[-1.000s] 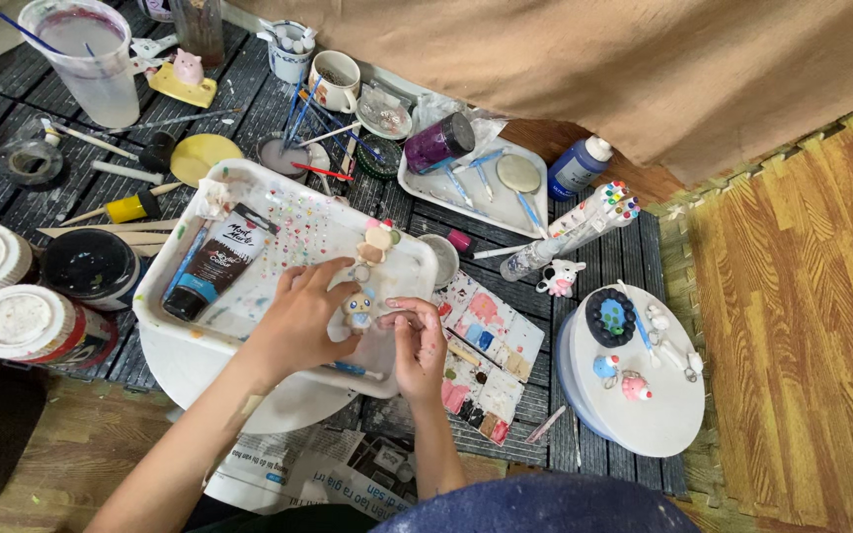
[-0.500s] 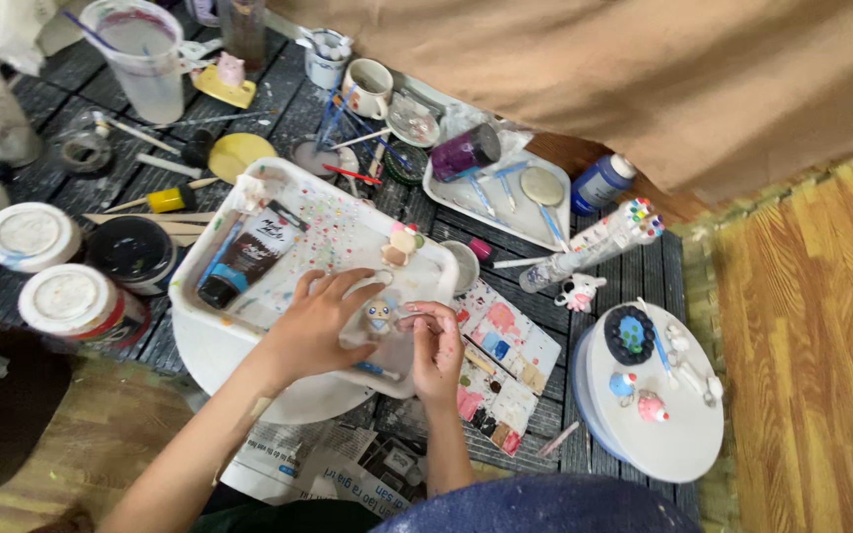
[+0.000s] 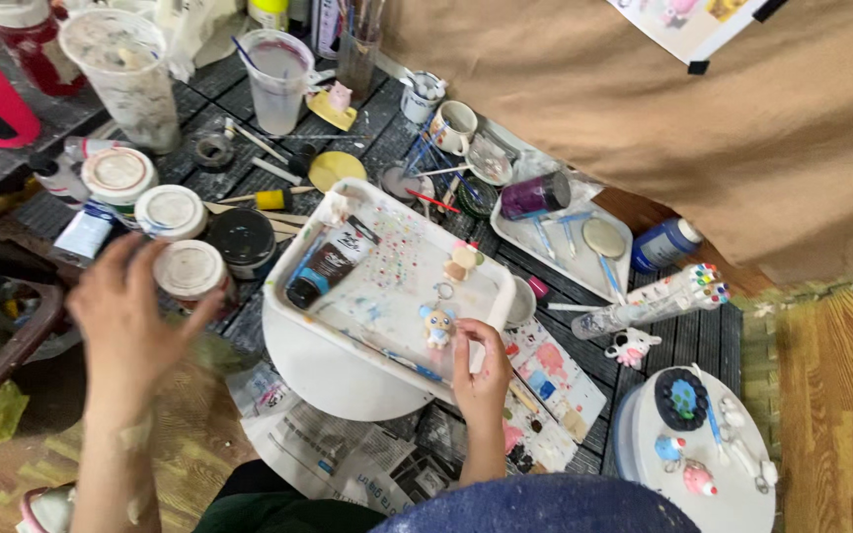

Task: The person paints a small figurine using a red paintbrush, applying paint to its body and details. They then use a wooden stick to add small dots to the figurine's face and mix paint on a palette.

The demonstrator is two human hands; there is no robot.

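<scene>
so the tray (image 3: 491, 286) sits mid-table on a round stool (image 3: 333, 370), paint tube (image 3: 328, 265) in its left end, little figure (image 3: 436, 324) by its near edge. Jars (image 3: 175, 212) crowd the table's left edge, cups (image 3: 276, 64) along the far edge

Craft painting workshop: dark slatted surface (image 3: 367, 148) crowded with paint jars (image 3: 172, 211), spattered white tray (image 3: 387, 286), rinse cup (image 3: 277, 79), marker bundle (image 3: 659, 299), painted figurines (image 3: 436, 326).
</scene>
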